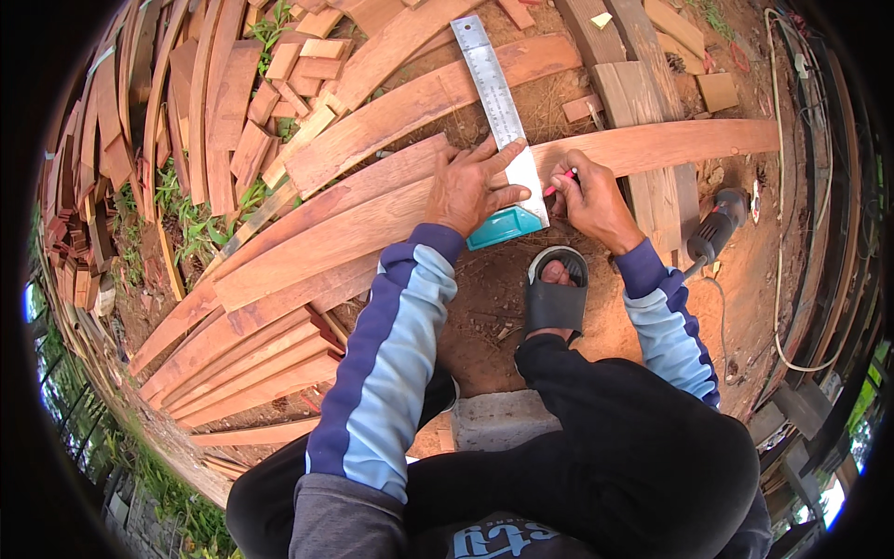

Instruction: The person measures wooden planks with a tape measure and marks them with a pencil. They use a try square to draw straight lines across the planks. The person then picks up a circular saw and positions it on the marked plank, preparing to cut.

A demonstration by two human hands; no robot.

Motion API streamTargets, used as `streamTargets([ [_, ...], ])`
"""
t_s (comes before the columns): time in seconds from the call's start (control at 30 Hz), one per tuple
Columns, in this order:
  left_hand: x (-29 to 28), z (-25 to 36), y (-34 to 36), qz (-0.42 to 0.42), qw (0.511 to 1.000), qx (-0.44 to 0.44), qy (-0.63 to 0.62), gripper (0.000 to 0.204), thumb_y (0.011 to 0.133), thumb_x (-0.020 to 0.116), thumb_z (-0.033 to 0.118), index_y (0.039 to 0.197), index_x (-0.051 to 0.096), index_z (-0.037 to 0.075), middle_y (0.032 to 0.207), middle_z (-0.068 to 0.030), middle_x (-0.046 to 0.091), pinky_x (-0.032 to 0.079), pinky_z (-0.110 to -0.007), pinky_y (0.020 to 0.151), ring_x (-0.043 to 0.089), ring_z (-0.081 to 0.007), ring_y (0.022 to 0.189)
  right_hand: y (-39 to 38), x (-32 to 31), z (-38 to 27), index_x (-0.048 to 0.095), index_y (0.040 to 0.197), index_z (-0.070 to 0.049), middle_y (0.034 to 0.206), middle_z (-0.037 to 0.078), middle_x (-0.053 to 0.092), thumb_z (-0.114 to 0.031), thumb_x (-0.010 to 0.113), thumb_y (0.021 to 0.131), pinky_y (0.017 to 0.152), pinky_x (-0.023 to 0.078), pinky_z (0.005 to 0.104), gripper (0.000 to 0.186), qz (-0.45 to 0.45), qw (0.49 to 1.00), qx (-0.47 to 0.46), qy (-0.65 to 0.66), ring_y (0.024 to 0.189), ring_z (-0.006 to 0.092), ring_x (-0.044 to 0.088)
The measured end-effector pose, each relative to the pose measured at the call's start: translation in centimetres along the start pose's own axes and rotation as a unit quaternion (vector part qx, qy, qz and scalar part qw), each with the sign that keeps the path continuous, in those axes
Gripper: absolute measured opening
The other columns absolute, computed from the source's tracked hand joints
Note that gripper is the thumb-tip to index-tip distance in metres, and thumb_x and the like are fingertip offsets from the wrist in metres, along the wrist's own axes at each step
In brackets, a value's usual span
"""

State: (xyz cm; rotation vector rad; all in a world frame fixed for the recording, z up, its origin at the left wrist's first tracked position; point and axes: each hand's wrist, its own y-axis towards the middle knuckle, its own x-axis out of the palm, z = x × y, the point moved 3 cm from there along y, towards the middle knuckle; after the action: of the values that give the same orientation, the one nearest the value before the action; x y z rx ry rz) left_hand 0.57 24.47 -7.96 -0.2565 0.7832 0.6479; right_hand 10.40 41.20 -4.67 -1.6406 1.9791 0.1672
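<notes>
Head view: a silver metal try square with a teal handle (500,102) lies across a long, smooth, reddish-brown wooden board (684,146), its blade reaching past the board's far edge and its teal end at the near edge. The left hand (473,184) rests just left of the square, fingers spread, with a fingertip and the thumb pressing on the blade. Just right of the square, the right hand (593,207) has its fingers closed around a slim pink marking pen (549,190), the tip near the blade's edge. The step in hand looks like marking a line across the board; the next move seems to call for a steady square and the pen kept against the blade. Right of the square, thick weathered timbers (626,88) lie under the board, and a dark grey corded power tool (715,228) lies farther right. Left of it, stacked reddish planks (270,359) crowd the board's other end. Nearer the person than the square, a foot in a black sandal (557,293) and a grey concrete block (503,419) limit floor room; nothing seems to block the blade's marking edge.
</notes>
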Motion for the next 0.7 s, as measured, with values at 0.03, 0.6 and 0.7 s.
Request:
streamTargets([
  [0.03, 0.0, 0.0, 0.0, 0.000, 1.000, 0.000, -0.001, 0.067, 0.073, 0.075, 0.051, 0.132, 0.061, 0.024, 0.135, -0.0040, 0.059, 0.035, -0.038, 0.094, 0.060, -0.0256, 0.097, 0.2, 0.1, -0.2, 0.055, 0.091, 0.002, 0.076, 0.021, 0.063, -0.002, 0.057, 0.089, 0.065, 0.049, 0.0419, 0.005, -0.004, 1.000, -0.003, 0.002, 0.073, 0.0392, 0.064],
  [0.6, 0.1, 0.1, 0.0, -0.007, 1.000, -0.008, 0.012, 0.068, 0.072, 0.075, 0.053, 0.133, 0.060, 0.026, 0.134, -0.0033, 0.060, 0.031, -0.045, 0.103, 0.057, -0.0304, 0.095, 4.8, 0.0, 0.7, 0.057, 0.091, 0.003, 0.068, 0.018, 0.065, -0.004, 0.058, 0.091, 0.059, 0.052, 0.0362, 0.007, 0.076, 0.995, -0.021, 0.064, 0.066, 0.0279, 0.069],
  [0.7, 0.0, 0.0, 0.0, 0.001, 1.000, -0.004, 0.005, 0.067, 0.072, 0.075, 0.053, 0.132, 0.060, 0.026, 0.134, -0.0025, 0.060, 0.032, -0.045, 0.103, 0.056, -0.0299, 0.094, 4.7, 0.1, 0.9, 0.057, 0.091, 0.003, 0.068, 0.015, 0.066, -0.004, 0.057, 0.092, 0.059, 0.054, 0.0325, 0.007, 0.084, 0.993, -0.013, 0.087, 0.066, 0.0217, 0.070],
])
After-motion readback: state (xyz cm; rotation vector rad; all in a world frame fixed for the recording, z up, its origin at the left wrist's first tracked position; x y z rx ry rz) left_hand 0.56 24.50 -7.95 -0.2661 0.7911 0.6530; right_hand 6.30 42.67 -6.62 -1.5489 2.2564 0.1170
